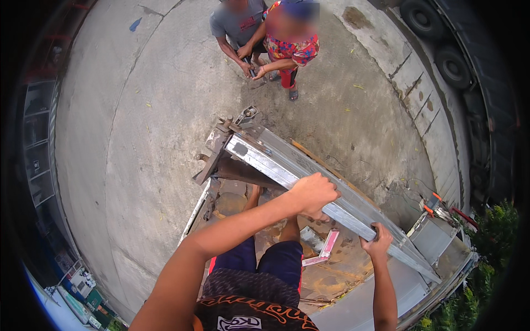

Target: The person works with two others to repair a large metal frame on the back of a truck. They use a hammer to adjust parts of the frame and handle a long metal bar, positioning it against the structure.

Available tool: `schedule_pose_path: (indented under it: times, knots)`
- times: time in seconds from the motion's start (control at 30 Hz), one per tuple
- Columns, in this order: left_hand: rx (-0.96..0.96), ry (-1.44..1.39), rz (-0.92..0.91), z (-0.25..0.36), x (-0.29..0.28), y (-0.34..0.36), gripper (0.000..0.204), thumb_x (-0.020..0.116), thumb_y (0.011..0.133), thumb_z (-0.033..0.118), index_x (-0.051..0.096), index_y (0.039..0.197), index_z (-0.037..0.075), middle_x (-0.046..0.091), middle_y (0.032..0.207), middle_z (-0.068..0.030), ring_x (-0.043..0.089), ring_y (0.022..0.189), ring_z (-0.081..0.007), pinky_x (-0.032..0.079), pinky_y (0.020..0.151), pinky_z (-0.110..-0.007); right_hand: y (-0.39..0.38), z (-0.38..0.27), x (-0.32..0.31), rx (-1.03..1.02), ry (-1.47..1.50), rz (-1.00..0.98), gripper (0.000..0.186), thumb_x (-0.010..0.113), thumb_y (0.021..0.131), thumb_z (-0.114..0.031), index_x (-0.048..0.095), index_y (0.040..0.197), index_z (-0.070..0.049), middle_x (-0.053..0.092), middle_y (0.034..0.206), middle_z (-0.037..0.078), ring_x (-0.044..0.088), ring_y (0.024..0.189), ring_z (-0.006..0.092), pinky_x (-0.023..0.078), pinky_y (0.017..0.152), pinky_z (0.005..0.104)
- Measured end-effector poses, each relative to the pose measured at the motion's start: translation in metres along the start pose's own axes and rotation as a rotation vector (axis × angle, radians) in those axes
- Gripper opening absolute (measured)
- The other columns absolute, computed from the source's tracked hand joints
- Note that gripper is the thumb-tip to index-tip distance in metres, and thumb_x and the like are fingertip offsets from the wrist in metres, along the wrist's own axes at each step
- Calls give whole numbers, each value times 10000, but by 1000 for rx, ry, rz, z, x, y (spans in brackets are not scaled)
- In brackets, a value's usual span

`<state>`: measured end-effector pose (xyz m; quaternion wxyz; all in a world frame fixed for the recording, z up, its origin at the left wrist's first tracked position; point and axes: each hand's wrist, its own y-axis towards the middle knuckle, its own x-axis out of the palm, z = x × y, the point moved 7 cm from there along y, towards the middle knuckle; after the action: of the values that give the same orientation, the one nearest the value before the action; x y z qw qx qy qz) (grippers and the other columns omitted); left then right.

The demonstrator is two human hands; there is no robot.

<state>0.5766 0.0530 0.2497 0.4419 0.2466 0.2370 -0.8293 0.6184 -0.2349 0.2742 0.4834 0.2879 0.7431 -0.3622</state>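
Observation:
A long silver metal bar, box-shaped and scuffed, slants from the middle of the view down to the lower right. My left hand is closed around it near its middle, the arm reaching across my body. Farther down its length my right hand grips the same bar, fingers curled over its top. The bar's far left end lies beside a rusty vise-like metal fixture. Alongside the bar runs a long grey bench surface. Part of the bar is hidden under my left hand.
Two people stand ahead, their hands together around a small dark object. Below me lie a pink-and-white angled piece and rubble. Tools with orange handles rest on a grey box at right. A large truck's wheels stand far right.

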Motion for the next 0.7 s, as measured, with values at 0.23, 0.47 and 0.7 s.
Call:
schedule_pose_path:
  times: [0.23, 0.47, 0.7]
  knots:
    - [-189, 213, -149, -11, 12, 8, 563, 803, 560, 432, 693, 945, 35, 682, 863, -116, 692, 853, -320, 541, 707, -434, -3, 11, 12, 38, 14, -47, 466, 833, 546, -311, 617, 906, -109, 653, 797, 112, 651, 743, 351, 511, 652, 445]
    - [-249, 278, -131, -12, 10, 4, 565, 799, 547, 490, 696, 906, 66, 670, 845, -95, 684, 841, -324, 534, 709, -437, -2, 10, 14, -13, 57, -15, 454, 836, 564, -312, 628, 908, -100, 674, 833, 112, 663, 762, 351, 530, 680, 446]
    - [-235, 314, -108, -12, 9, 3, 611, 805, 544, 553, 697, 904, 72, 662, 854, -89, 674, 873, -324, 527, 722, -444, 0, 6, 9, -76, 96, -40, 418, 826, 606, -273, 632, 933, -98, 677, 841, 127, 664, 783, 364, 523, 686, 458]
